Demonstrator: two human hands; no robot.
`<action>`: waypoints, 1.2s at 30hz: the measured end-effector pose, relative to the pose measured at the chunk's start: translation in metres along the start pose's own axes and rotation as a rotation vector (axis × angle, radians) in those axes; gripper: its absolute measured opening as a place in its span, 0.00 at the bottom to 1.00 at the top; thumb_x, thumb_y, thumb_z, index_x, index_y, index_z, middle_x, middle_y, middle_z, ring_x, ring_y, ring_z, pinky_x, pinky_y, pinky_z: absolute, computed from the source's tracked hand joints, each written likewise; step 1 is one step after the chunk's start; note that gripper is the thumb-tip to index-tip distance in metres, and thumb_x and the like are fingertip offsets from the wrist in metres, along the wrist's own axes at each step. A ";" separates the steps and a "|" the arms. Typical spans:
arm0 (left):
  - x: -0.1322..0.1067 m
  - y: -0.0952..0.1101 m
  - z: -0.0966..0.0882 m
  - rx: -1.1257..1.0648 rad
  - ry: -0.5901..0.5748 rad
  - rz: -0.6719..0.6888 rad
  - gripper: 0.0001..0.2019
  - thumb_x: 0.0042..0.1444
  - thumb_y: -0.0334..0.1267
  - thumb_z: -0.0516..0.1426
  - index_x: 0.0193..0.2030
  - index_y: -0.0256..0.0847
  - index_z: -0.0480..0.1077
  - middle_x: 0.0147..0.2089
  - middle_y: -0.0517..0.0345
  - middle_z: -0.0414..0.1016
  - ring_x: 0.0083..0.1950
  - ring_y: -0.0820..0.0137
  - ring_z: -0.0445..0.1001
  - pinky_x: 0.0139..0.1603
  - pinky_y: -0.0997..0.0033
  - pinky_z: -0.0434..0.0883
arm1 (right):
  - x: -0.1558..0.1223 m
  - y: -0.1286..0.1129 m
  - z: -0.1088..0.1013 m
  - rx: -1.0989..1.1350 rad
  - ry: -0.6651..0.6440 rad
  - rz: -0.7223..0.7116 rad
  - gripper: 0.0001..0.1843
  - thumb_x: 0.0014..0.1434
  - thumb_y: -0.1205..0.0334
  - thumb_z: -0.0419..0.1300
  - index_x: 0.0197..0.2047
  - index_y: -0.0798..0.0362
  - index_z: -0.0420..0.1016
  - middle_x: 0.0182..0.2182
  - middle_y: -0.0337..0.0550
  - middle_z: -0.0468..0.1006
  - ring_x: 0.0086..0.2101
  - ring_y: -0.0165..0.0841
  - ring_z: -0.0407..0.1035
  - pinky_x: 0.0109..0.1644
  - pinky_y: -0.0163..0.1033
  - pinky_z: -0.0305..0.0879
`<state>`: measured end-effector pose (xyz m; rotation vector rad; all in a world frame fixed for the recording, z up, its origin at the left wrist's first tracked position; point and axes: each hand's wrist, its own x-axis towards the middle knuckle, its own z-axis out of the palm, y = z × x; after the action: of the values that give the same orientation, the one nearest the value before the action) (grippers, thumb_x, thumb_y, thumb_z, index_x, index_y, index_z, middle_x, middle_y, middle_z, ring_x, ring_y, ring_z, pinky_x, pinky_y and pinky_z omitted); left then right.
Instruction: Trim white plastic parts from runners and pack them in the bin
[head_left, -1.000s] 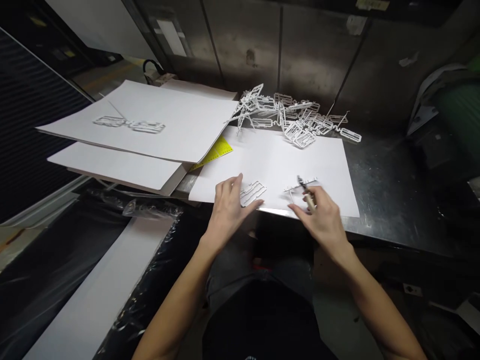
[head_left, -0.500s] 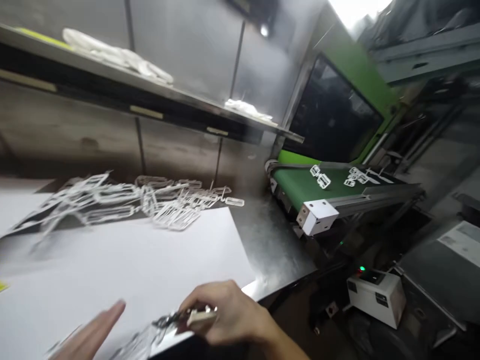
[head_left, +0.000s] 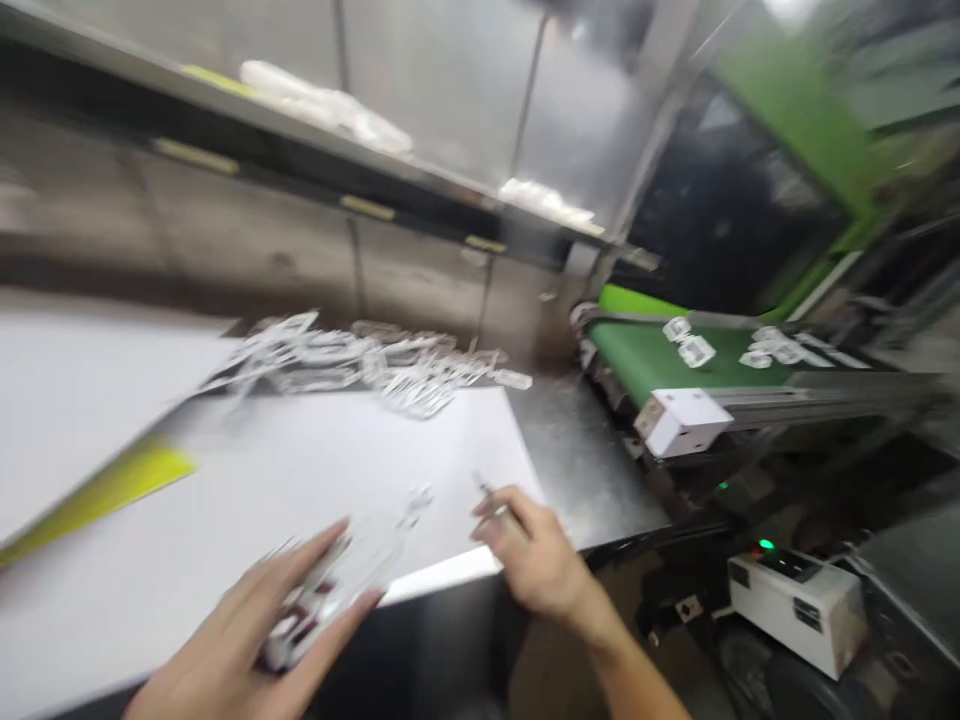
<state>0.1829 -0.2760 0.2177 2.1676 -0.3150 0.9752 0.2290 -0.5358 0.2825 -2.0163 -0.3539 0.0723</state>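
The picture is smeared by motion. My left hand (head_left: 255, 630) is low at the front edge of the table, its fingers closed round a white plastic frame part (head_left: 337, 575). My right hand (head_left: 536, 555) sits to its right at the edge of the white paper sheet (head_left: 300, 470), pinched on a small pen-like tool (head_left: 491, 497) whose tip points up and left. A heap of white plastic frame parts (head_left: 375, 362) lies at the far side of the sheet.
A green conveyor belt (head_left: 645, 355) with a few white parts on it stands to the right, ending at the dark metal table (head_left: 577, 460). A white box with a green light (head_left: 799, 600) sits below. A shelf (head_left: 337, 170) runs overhead. A yellow sheet (head_left: 112, 490) lies at left.
The view swung right toward the conveyor, then partly back left. My left hand has lifted the plastic frame part off the paper. My right hand still grips the tool.
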 end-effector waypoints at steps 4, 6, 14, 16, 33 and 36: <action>0.018 0.038 -0.034 0.105 -0.062 -0.094 0.26 0.69 0.41 0.64 0.72 0.50 0.67 0.57 0.51 0.79 0.54 0.59 0.83 0.52 0.61 0.83 | -0.021 -0.025 -0.012 -0.048 -0.256 0.020 0.24 0.78 0.40 0.51 0.49 0.50 0.78 0.37 0.41 0.81 0.38 0.33 0.74 0.48 0.38 0.69; 0.024 0.045 -0.037 0.100 -0.083 -0.108 0.27 0.69 0.36 0.64 0.72 0.47 0.66 0.57 0.50 0.78 0.54 0.61 0.82 0.55 0.62 0.83 | -0.020 -0.025 -0.008 -0.072 -0.354 0.047 0.24 0.79 0.39 0.51 0.49 0.49 0.78 0.37 0.40 0.80 0.37 0.33 0.73 0.46 0.38 0.68; 0.017 0.052 -0.041 0.035 -0.170 -0.117 0.29 0.68 0.32 0.64 0.74 0.45 0.64 0.60 0.49 0.77 0.60 0.63 0.79 0.62 0.60 0.82 | -0.013 -0.033 0.012 -0.098 -0.359 0.108 0.29 0.76 0.32 0.51 0.42 0.47 0.78 0.34 0.38 0.78 0.36 0.34 0.71 0.47 0.40 0.67; 0.017 0.051 -0.042 0.031 -0.170 -0.122 0.28 0.69 0.32 0.64 0.73 0.44 0.65 0.60 0.49 0.77 0.60 0.64 0.78 0.62 0.61 0.81 | -0.012 -0.034 0.012 -0.098 -0.362 0.124 0.30 0.75 0.31 0.51 0.42 0.47 0.78 0.33 0.38 0.78 0.35 0.34 0.71 0.47 0.40 0.67; 0.017 0.051 -0.046 0.025 -0.200 -0.112 0.29 0.68 0.34 0.65 0.73 0.43 0.66 0.60 0.48 0.79 0.61 0.63 0.79 0.63 0.61 0.79 | -0.014 -0.030 0.014 -0.015 -0.415 0.240 0.31 0.73 0.27 0.53 0.45 0.47 0.79 0.34 0.37 0.77 0.36 0.33 0.69 0.44 0.39 0.63; 0.018 0.051 -0.047 0.025 -0.214 -0.110 0.29 0.68 0.34 0.65 0.73 0.42 0.66 0.59 0.48 0.78 0.60 0.64 0.79 0.63 0.62 0.79 | -0.015 -0.030 0.015 -0.010 -0.422 0.256 0.32 0.73 0.27 0.52 0.46 0.46 0.79 0.35 0.37 0.78 0.36 0.33 0.69 0.44 0.39 0.63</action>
<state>0.1446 -0.2777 0.2782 2.2907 -0.2817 0.6914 0.2054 -0.5144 0.3007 -2.0391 -0.3572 0.6632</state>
